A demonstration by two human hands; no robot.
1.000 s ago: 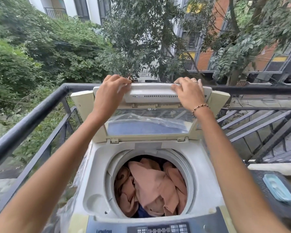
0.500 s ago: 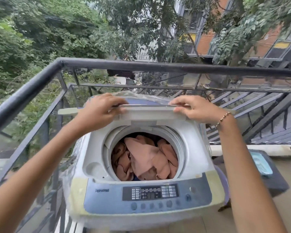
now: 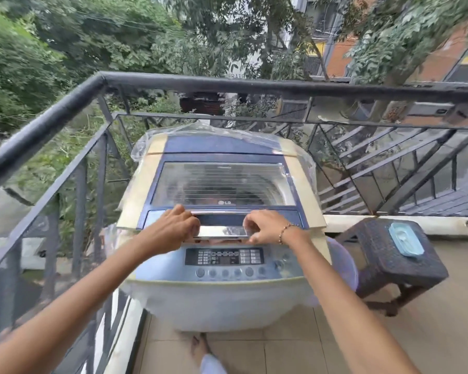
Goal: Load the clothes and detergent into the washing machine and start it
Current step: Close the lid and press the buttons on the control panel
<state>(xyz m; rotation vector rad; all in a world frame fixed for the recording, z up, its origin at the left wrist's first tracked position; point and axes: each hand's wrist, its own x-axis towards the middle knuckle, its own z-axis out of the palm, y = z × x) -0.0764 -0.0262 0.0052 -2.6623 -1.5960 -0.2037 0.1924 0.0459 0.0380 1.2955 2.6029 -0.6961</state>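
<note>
left hand (image 3: 170,229) and right hand (image 3: 268,228), set apart, both grip the lid (image 3: 222,184) front edge: lower it evenly, releasing before it seats beside the control panel (image 3: 224,256) just below them.

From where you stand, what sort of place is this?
Most likely an upstairs home balcony used for laundry: a black metal railing edges it, trees and apartment buildings lie beyond, and a washing machine stands on its tiled floor.
</note>
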